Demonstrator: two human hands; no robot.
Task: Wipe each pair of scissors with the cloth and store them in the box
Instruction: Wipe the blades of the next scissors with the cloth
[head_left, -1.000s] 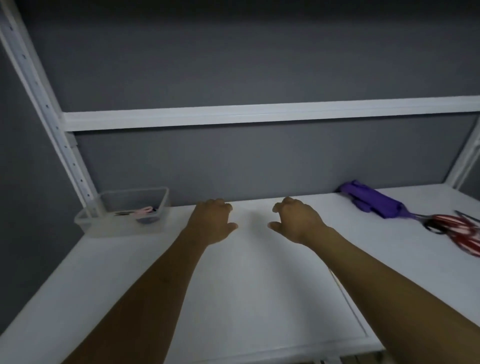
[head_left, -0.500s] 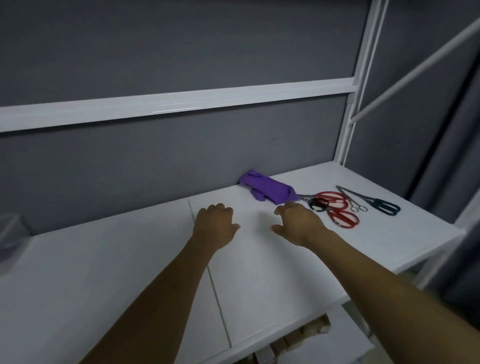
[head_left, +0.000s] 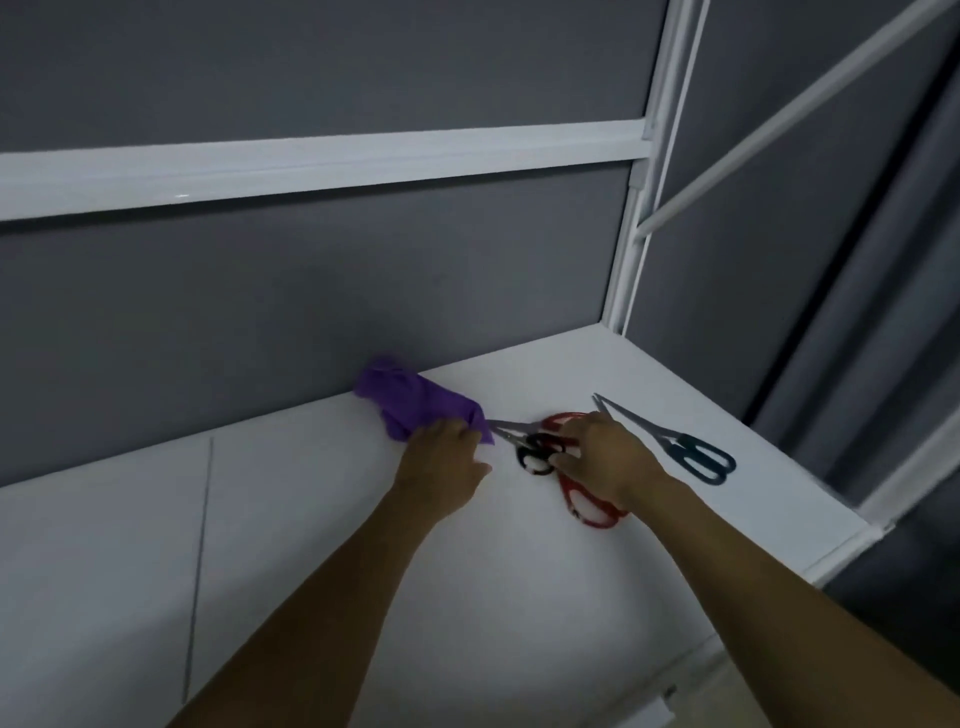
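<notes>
Here left hand (head_left: 441, 467) grips the purple cloth (head_left: 410, 400), right hand (head_left: 605, 457) loosely touches red scissors (head_left: 589, 506)

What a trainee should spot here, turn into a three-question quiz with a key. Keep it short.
1. True or false: the dark blue-handled scissors lie under the right hand.
2. Which hand reaches the purple cloth? A) the left hand B) the right hand C) neither
3. Fill in: the scissor handle showing on the near side of the right hand is ___.

Key: 1 false, they lie apart from it on the shelf, to its right. 2 A. 3 red.
</notes>
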